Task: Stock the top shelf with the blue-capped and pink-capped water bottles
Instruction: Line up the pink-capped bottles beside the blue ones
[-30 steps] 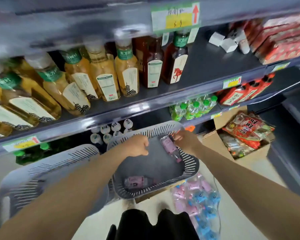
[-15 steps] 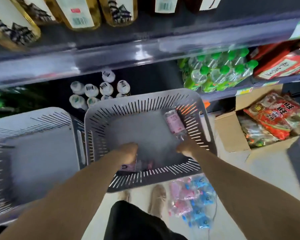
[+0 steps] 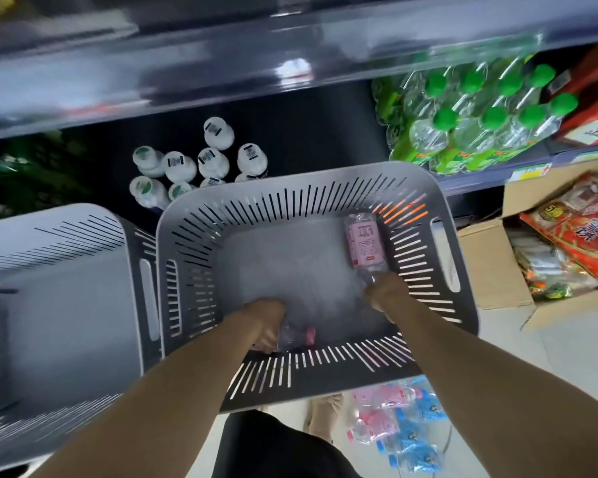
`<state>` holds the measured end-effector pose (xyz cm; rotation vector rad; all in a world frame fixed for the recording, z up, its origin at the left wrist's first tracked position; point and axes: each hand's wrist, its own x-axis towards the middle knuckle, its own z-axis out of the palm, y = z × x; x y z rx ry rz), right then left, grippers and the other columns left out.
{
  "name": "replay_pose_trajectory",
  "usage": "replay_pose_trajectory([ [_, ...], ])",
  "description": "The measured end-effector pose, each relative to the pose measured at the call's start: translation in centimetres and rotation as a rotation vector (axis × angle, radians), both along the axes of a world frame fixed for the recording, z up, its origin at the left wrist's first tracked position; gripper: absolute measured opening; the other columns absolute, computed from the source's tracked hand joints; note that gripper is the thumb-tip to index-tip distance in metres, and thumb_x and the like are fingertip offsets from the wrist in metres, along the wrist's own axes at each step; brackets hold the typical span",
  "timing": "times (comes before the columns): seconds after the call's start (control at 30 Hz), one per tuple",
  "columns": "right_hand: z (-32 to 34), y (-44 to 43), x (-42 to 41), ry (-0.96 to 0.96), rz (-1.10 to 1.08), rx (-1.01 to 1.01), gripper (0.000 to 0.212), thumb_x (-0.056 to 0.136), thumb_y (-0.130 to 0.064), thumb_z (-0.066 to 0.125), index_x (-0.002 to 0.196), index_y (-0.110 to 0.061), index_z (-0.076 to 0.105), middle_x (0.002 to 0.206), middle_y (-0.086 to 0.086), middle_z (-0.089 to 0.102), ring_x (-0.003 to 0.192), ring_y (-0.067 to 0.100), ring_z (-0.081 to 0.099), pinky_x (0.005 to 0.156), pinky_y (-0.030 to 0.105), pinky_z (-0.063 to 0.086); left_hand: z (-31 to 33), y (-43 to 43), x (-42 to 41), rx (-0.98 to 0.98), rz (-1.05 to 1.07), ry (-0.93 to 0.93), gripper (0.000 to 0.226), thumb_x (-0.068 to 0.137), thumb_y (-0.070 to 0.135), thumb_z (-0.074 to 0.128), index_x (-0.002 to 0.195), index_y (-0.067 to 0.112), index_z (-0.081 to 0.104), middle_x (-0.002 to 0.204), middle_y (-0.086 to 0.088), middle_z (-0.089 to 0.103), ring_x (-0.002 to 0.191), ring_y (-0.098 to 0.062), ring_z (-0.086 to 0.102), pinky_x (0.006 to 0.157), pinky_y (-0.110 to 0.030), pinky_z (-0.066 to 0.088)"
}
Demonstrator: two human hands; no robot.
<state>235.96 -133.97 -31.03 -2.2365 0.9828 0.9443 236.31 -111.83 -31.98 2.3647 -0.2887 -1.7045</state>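
A grey slotted basket (image 3: 442, 305) sits in front of me below the shelves. Inside it my right hand (image 3: 385, 294) grips the neck end of a pink-labelled water bottle (image 3: 365, 243) that lies along the basket's right side. My left hand (image 3: 266, 322) is down at the near wall and closes round a second pink-capped bottle (image 3: 296, 336), of which only the clear neck and pink cap show. On the floor below lies a plastic-wrapped pack of pink and blue bottles (image 3: 394, 426).
A second grey basket (image 3: 66, 288) stands to the left. A shelf edge (image 3: 221, 63) runs overhead. White-capped bottles (image 3: 201, 160) and green-capped bottles (image 3: 480, 112) stand on the lower shelf. An open cardboard box of snack bags (image 3: 549, 246) is at the right.
My view has tilted down from the tea-bottle shelf to the basket. Both hands have sunk into the basket; the right keeps its pink bottle, the left has reached and taken the one at the near wall.
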Motion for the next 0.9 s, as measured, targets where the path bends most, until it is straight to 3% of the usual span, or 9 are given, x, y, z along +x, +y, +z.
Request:
replay_pose_trajectory([
  [0.07,0.4,0.1,0.4,-0.032,-0.057,0.005,0.04,0.092,-0.023,0.055,0.126,-0.003,0.055,0.126,0.014,0.059,0.115,0.029,0.058,0.09,0.028,0.046,1.2,-0.1,0.3,-0.01,0.01,-0.071,0.034,0.076,0.014,0.072,0.107,0.013,0.059,0.103,-0.008,0.063,0.091,-0.023,0.065,0.081,-0.037,0.056],
  [0.2,3.0,0.6,1.0,-0.119,-0.153,-0.026,0.043,0.089,-0.024,0.059,0.122,0.004,0.054,0.119,0.019,0.062,0.11,0.032,0.06,0.074,0.027,0.043,5.5,-0.9,1.3,-0.08,0.13,-0.199,0.064,0.072,0.02,0.076,0.128,0.014,0.045,0.122,-0.003,0.05,0.105,-0.02,0.055,0.088,-0.029,0.049],
  [0.3,6.7,0.6,1.8,-0.207,-0.165,-0.093,0.047,0.088,-0.02,0.058,0.126,0.003,0.047,0.125,0.022,0.058,0.115,0.036,0.056,0.087,0.034,0.046,9.1,-1.2,2.2,-0.155,0.308,-0.2,0.066,0.074,0.013,0.075,0.129,0.014,0.038,0.12,-0.003,0.048,0.096,-0.014,0.053,0.064,-0.017,0.044],
  [0.37,9.8,0.5,2.4,-0.257,-0.107,-0.109,0.043,0.087,-0.021,0.056,0.124,-0.001,0.049,0.123,0.021,0.059,0.115,0.037,0.056,0.091,0.037,0.046,11.4,-1.2,2.8,-0.194,0.417,-0.209,0.065,0.071,0.01,0.075,0.124,0.015,0.039,0.113,-0.002,0.052,0.093,-0.014,0.057,0.055,-0.015,0.043],
  [0.5,16.7,0.7,2.5,-0.297,0.078,-0.092,0.037,0.089,-0.031,0.051,0.113,-0.004,0.061,0.117,0.017,0.064,0.11,0.033,0.059,0.085,0.031,0.047,17.8,-1.4,4.0,-0.306,0.531,-0.241,0.053,0.069,0.01,0.075,0.114,0.016,0.048,0.103,-0.001,0.062,0.093,-0.018,0.063,0.069,-0.025,0.052],
  [0.57,20.9,1.1,2.5,-0.363,0.102,-0.086,0.035,0.088,-0.033,0.05,0.105,-0.005,0.061,0.11,0.016,0.065,0.106,0.033,0.06,0.081,0.031,0.046,21.9,-1.6,4.3,-0.397,0.547,-0.26,0.041,0.071,0.007,0.074,0.104,0.018,0.052,0.095,0.002,0.063,0.089,-0.014,0.063,0.068,-0.02,0.05],
  [0.67,28.3,1.7,2.5,-0.516,0.133,-0.094,0.022,0.081,-0.03,0.055,0.082,-0.008,0.055,0.087,0.011,0.058,0.092,0.03,0.06,0.07,0.029,0.042,29.0,-1.8,4.3,-0.512,0.571,-0.313,0.034,0.069,0.009,0.073,0.085,0.026,0.049,0.084,0.007,0.059,0.074,-0.002,0.056,0.06,-0.012,0.046],
  [0.77,36.9,2.3,2.5,-0.659,0.142,-0.123,0.021,0.078,-0.03,0.058,0.073,-0.01,0.053,0.078,0.008,0.053,0.077,0.027,0.051,0.065,0.025,0.036,36.2,-1.9,4.2,-0.609,0.537,-0.401,0.034,0.073,0.004,0.071,0.075,0.029,0.047,0.078,0.009,0.057,0.064,0.004,0.054,0.053,-0.006,0.043],
  [0.9,47.5,3.5,2.4,-0.876,0.188,-0.146,0.023,0.074,-0.028,0.06,0.065,-0.009,0.05,0.061,0.003,0.049,0.058,0.023,0.045,0.049,0.024,0.032,45.2,-1.0,3.7,-0.687,0.503,-0.522,0.028,0.069,0.006,0.072,0.08,0.023,0.052,0.079,0.001,0.059,0.055,0.003,0.055,0.059,-0.015,0.047],
])
